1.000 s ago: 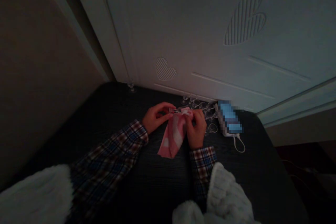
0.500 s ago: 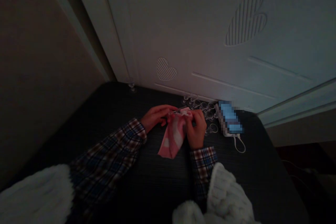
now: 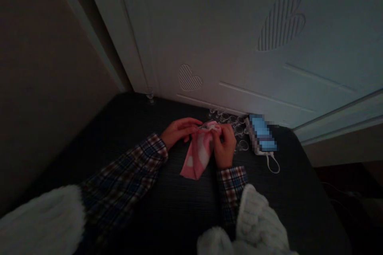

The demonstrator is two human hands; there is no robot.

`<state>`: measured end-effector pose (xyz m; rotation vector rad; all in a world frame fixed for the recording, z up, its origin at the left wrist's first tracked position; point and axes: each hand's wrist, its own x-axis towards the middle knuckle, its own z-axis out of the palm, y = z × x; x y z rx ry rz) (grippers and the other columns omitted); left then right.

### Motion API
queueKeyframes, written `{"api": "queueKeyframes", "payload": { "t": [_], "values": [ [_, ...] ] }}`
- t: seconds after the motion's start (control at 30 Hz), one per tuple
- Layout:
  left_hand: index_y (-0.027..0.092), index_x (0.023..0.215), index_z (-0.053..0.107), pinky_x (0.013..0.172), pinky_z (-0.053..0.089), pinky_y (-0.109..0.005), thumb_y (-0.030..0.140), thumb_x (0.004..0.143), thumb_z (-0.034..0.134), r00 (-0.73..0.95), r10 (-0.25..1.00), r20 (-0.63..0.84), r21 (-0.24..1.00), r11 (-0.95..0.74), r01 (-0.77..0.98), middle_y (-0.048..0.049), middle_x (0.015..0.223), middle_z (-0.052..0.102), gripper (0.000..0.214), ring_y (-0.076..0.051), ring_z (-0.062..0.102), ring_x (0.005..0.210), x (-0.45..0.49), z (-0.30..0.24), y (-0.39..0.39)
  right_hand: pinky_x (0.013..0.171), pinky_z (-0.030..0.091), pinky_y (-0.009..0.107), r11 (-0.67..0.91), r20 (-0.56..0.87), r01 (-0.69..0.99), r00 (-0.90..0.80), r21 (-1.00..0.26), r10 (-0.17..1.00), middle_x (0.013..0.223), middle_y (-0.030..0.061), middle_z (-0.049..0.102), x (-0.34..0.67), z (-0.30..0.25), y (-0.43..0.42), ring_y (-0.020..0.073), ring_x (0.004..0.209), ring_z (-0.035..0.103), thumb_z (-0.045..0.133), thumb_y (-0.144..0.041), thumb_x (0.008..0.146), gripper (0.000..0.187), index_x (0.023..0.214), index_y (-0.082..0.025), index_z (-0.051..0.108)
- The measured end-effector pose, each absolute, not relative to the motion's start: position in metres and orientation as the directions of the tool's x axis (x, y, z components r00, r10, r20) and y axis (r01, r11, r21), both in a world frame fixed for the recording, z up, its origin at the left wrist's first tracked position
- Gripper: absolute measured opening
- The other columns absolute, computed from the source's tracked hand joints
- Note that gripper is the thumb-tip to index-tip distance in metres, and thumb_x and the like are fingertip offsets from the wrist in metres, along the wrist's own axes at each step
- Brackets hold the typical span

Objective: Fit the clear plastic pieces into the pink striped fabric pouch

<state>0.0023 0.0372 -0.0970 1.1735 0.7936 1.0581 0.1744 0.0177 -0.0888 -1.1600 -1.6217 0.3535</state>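
- White panel (image 3: 233, 44) along the far side, with two ribbed hearts (image 3: 190, 79) on it.
- Black table (image 3: 179, 215) in front of it, dim from where I stand.
- Pink cloth (image 3: 198, 153) between the hands, mid-table: big pale patches, far end bunched, a loose flap hanging toward near left.
- Left hand (image 3: 178, 131), fingers bent close together at the cloth's far left; I can't tell what they hold.
- Right hand (image 3: 225, 147), thumb and fingers pinched on the cloth's bunched end.
- Phone (image 3: 263, 133) at right, screen lit but blurred into blocks, any writing unreadable.
- White cable (image 3: 279, 167) looping from its near end.
- Clear rings (image 3: 238, 130) clustered between cloth and phone.
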Motion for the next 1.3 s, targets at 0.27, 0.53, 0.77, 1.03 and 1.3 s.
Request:
{"api": "queueKeyframes", "payload": {
  "t": [0.27,0.53,0.77,1.03,1.3],
  "values": [
    [0.015,0.101,0.055,0.042,0.033,-0.015,0.023,0.072,0.063,0.351,0.936,0.008,0.973,0.074,-0.22,-0.001,0.074,0.061,0.032,-0.006,0.049,0.054,0.001,-0.097,0.039,0.069,0.039,0.025,0.485,0.569,0.499,0.019,-0.718,0.822,0.079,-0.0001,0.049,0.175,-0.089,0.017,0.0118,0.076,0.049,0.049,-0.02,0.082,0.008,0.081,-0.018,0.057],
    [0.014,0.096,0.055,0.043,0.035,-0.015,0.022,0.066,0.067,0.358,0.933,0.033,0.982,0.037,-0.187,0.0025,0.069,0.055,0.033,-0.005,0.045,0.052,0.003,-0.094,0.037,0.068,0.039,0.025,0.482,0.561,0.49,0.019,-0.727,0.828,0.08,0.0002,0.049,0.175,-0.09,0.019,0.012,0.075,0.049,0.047,-0.019,0.082,0.01,0.081,-0.018,0.057],
    [0.015,0.096,0.053,0.047,0.037,-0.016,0.018,0.063,0.068,0.379,0.923,0.066,0.989,-0.011,-0.146,0.0032,0.07,0.052,0.036,-0.007,0.047,0.059,0.004,-0.094,0.035,0.069,0.04,0.026,0.481,0.559,0.483,0.022,-0.732,0.829,0.081,0.0008,0.05,0.174,-0.09,0.019,0.0126,0.077,0.05,0.048,-0.022,0.082,0.01,0.083,-0.019,0.057],
    [0.015,0.1,0.054,0.068,0.041,-0.025,0.014,0.06,0.07,0.34,0.935,0.101,0.995,-0.097,-0.029,0.0032,0.072,0.052,0.043,-0.011,0.051,0.072,0.005,-0.098,0.039,0.07,0.04,0.026,0.474,0.554,0.496,0.017,-0.728,0.833,0.081,0.0007,0.05,0.175,-0.09,0.02,0.0128,0.077,0.05,0.047,-0.021,0.082,0.01,0.082,-0.019,0.057],
    [0.019,0.101,0.059,0.056,0.034,-0.021,0.018,0.062,0.07,0.289,0.921,0.263,0.865,-0.358,0.353,0.0019,0.081,0.049,0.04,-0.008,0.038,0.061,0.005,-0.105,0.04,0.069,0.039,0.025,0.483,0.558,0.497,0.004,-0.721,0.83,0.08,0.0002,0.05,0.173,-0.09,0.019,0.0124,0.076,0.049,0.048,-0.021,0.081,0.009,0.081,-0.019,0.057]
  ]
}}
